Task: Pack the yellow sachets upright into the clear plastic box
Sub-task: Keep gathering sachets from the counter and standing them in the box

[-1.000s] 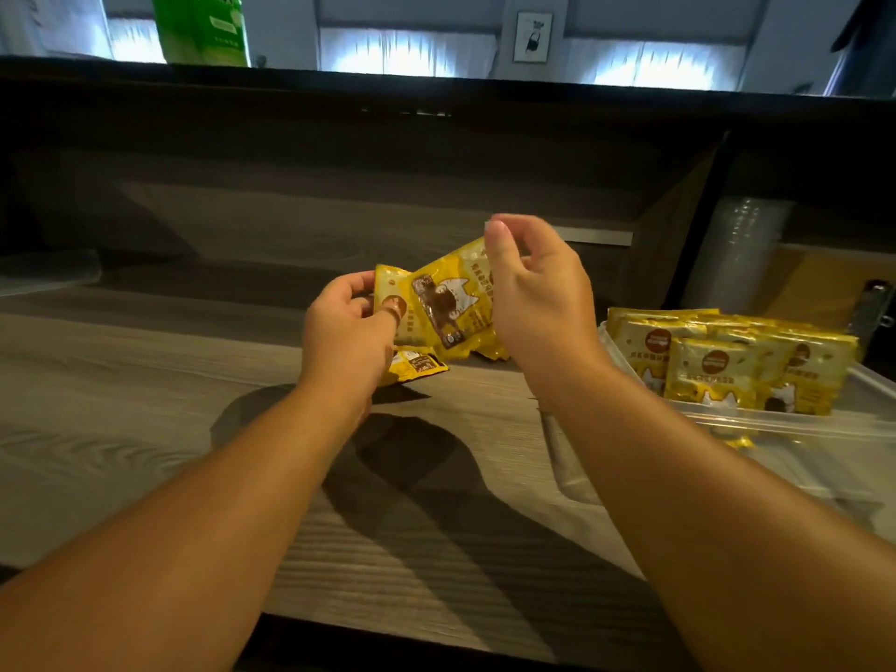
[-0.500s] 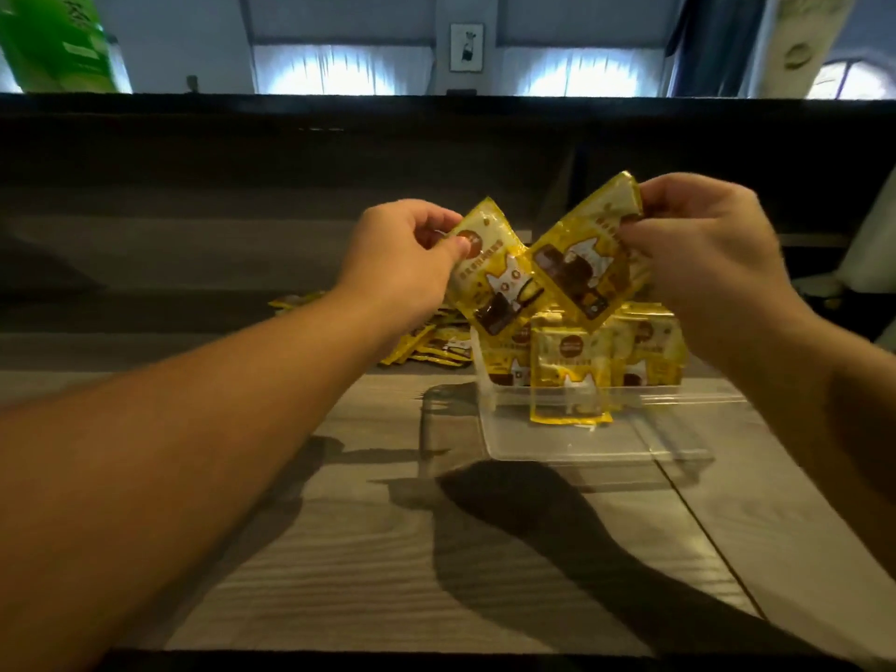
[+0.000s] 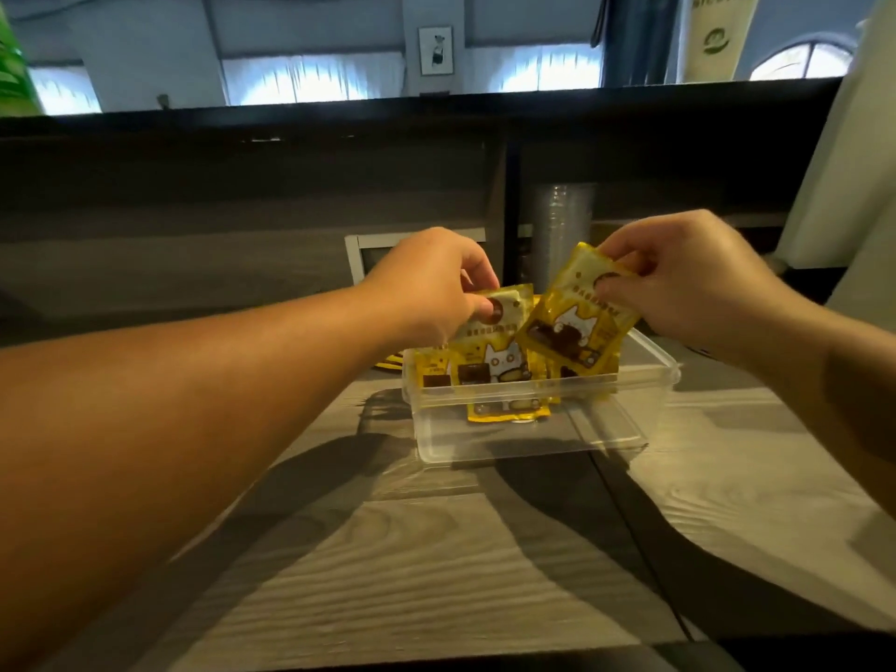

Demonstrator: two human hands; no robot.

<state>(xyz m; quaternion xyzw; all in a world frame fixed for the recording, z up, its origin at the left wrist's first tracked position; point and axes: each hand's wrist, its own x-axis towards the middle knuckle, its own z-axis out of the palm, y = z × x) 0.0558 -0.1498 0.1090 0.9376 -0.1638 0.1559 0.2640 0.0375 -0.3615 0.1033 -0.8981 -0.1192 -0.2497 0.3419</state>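
A clear plastic box (image 3: 528,441) stands on the wooden counter ahead of me. My left hand (image 3: 429,288) pinches the top of a yellow sachet (image 3: 499,351) with a white cat print; its lower end is down inside the box, upright. My right hand (image 3: 688,278) holds a second yellow sachet (image 3: 577,315) by its top corner, tilted, just above the box's back right part. More yellow sachets (image 3: 431,371) stand at the back of the box. A few loose sachets (image 3: 388,363) lie on the counter behind the box's left corner, mostly hidden.
The wood-grain counter (image 3: 436,550) stretches toward me in front of the box. A dark raised ledge (image 3: 436,123) runs across behind it. A stack of clear cups (image 3: 562,225) stands behind the box. Something white (image 3: 843,186) rises at the far right.
Both hands have come down with their sachets toward the box. The left sachet has gone from above the box to inside it. The view has shifted so the box sits more central.
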